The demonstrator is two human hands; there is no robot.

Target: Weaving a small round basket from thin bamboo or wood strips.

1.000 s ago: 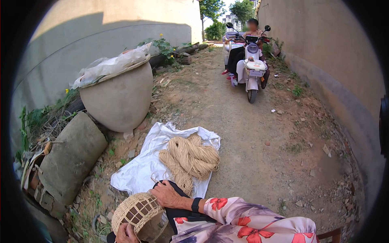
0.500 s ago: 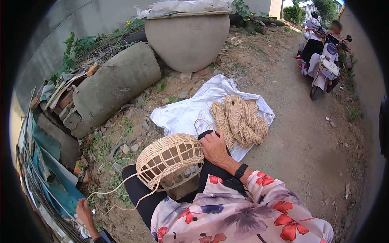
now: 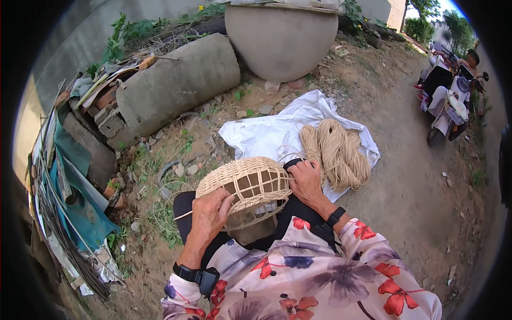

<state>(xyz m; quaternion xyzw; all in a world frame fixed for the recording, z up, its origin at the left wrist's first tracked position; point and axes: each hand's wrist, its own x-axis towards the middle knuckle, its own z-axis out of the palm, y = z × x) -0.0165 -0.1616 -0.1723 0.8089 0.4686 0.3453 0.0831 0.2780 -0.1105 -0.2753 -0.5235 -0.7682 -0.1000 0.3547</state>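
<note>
- You sit over dirt ground [image 3: 394,218], with a wall [image 3: 160,21] beyond and a scooter [image 3: 447,101] far right.
- Ahead stands a big round pot [image 3: 280,40], contents out of sight; a white sheet [image 3: 258,133] carries bundled twine [image 3: 341,154].
- Your beige basket [image 3: 229,172] sits over your lap, tightly woven on its far side, square-gapped nearer you.
- Your left hand [image 3: 210,210] and right hand [image 3: 305,180] flank it, fingers bent; whether either grip pinches it, I cannot tell.

Left hand [image 3: 210,210] curls at 8 o'clock on woven basket [image 3: 242,169], right hand [image 3: 306,181] at 3, tan cord hanks [image 3: 338,152] on white sheet [image 3: 256,136] toward 2, grey pot [image 3: 280,45] near 12, scooter [image 3: 450,104] farther at 2.
</note>
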